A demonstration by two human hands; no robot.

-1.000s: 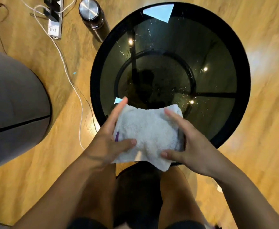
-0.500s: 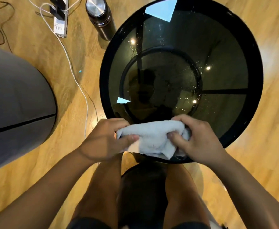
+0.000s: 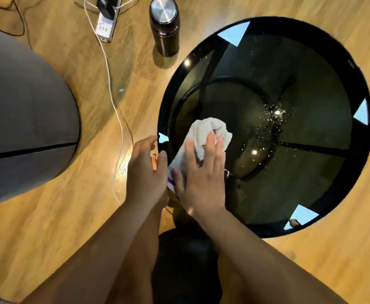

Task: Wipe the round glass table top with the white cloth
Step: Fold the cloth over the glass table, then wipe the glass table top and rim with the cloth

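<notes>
Two bare hands sit low in the middle of the view, side by side. The right hand (image 3: 201, 181) lies flat on the crumpled white cloth (image 3: 206, 130). Its fingers are straight and spread, and they push the cloth down on the glass. The left hand (image 3: 145, 172) is just beside it, at 9 o'clock from it, by the edge of the table. Its fingers are loosely bent and I see nothing in them. I cannot tell if its thumb touches the cloth.

The cloth is on the round dark glass table top with a black rim (image 3: 311, 183). It lies on the 9 o'clock side, between the rim and the middle. A small purple mark (image 3: 171, 183) shows on the near end of the cloth, by the right thumb. Many tiny white specks (image 3: 274, 121) lie near the middle of the glass, at 3 o'clock from the cloth and apart from it.

The table stands on a yellow wooden floor (image 3: 70, 216). A big grey rounded cushion (image 3: 21, 119) fills the 9 o'clock side of the view. A thin white cable (image 3: 111, 91) runs over the floor between the cushion and the table. Farther off, at 11 o'clock from the table, a dark metal bottle with a shiny silver lid (image 3: 165, 34) stands near the rim. A white power strip (image 3: 105, 27) lies at 9 o'clock from the bottle.
</notes>
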